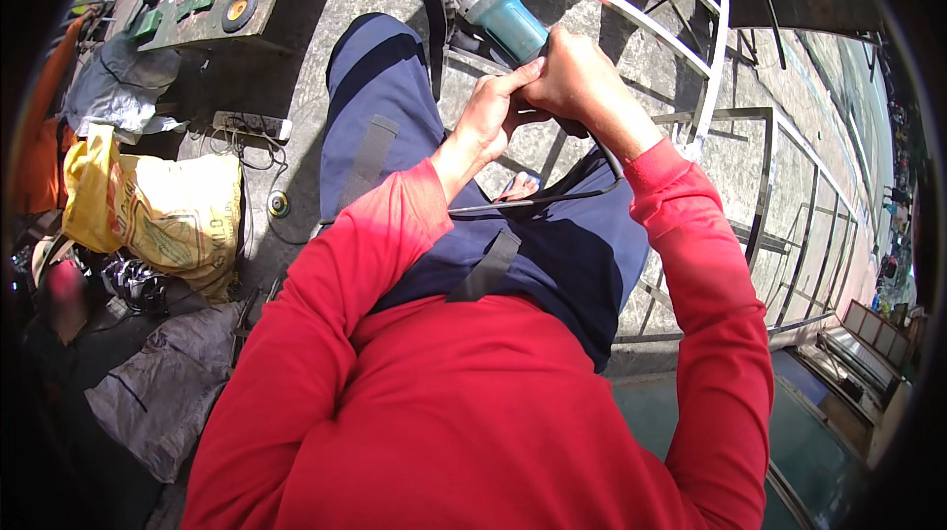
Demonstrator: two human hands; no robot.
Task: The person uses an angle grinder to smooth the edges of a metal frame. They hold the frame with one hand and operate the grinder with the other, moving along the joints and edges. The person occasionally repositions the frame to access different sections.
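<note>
A teal angle grinder [515, 27] is held out in front of my knees, its metal head and disc guard pointing up and to the left. My right hand [587, 84] wraps round the rear of its body, fingers closed. Against it, my left hand [483, 117] is closed about the grinder's back end, thumb laid toward the right hand; its fingertips are partly hidden. From there a black power cord [562, 196] loops down and crosses my lap. Just past the grinder head stands a pale welded metal frame [631, 32]; whether the disc touches it I cannot tell.
At upper left, a low table [219, 29] bears several grinding discs. Below it are a white power strip [254, 125], a yellow sack [182, 209] and a grey sack [173, 382]. Another metal frame [769, 185] lies to the right. A person's orange sleeve [44, 125] shows far left.
</note>
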